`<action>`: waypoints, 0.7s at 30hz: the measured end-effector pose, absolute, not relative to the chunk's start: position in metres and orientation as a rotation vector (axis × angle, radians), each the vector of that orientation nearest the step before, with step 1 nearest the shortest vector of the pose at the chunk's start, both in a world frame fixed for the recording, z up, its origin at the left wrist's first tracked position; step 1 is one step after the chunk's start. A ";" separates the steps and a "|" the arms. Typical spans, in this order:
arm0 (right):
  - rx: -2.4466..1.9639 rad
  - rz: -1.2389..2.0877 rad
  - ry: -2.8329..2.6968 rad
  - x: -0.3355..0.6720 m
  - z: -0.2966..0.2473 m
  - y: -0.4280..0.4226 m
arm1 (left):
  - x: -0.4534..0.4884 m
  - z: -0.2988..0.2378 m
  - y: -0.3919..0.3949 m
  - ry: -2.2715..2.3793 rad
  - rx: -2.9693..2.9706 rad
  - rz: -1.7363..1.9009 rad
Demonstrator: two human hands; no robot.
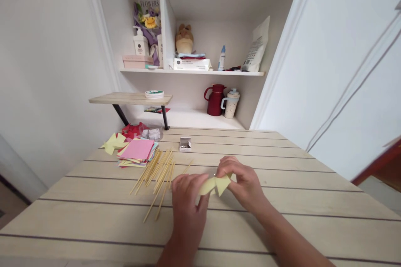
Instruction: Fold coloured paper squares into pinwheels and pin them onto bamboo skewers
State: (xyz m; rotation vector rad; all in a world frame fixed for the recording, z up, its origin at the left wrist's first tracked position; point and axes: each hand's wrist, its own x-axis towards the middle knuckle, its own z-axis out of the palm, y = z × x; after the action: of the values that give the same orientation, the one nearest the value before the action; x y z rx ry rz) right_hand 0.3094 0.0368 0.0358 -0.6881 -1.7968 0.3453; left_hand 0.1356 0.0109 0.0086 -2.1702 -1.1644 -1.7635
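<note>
A pale yellow paper pinwheel (222,184) is held just above the table between both hands. My left hand (189,194) pinches its left side between thumb and fingers. On the other side, my right hand (241,179) is closed on the paper near its upper right edge. A tiny shiny point shows by the right fingertips, too small to name. Thin wooden sticks (158,169) lie loose to the left of my left hand. Beyond them is a small open white box (185,144) with small items inside that I cannot make out.
A stack of coloured paper squares (138,150), another yellow pinwheel (114,143) and red paper pieces (133,130) lie at the left. A small raised shelf (125,98) stands behind them. A red jug (215,101) and a speckled cup (231,104) stand at the back.
</note>
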 end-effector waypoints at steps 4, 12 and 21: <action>-0.757 0.451 -1.702 0.323 0.035 0.042 | 0.140 0.005 0.007 -1.408 -2.124 -1.868; -0.878 0.654 -1.233 0.348 0.024 0.057 | 0.081 0.015 -0.047 -1.195 -2.040 -1.586; -0.854 0.730 -1.242 0.341 0.023 0.056 | 0.019 0.000 -0.026 -1.875 -2.031 -0.955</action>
State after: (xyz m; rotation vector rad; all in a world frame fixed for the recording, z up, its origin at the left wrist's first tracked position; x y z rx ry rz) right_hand 0.3406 0.0564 0.0232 -0.8538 -1.2425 0.7301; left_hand 0.0193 -0.0257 0.0003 -2.0315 -1.8750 -0.9546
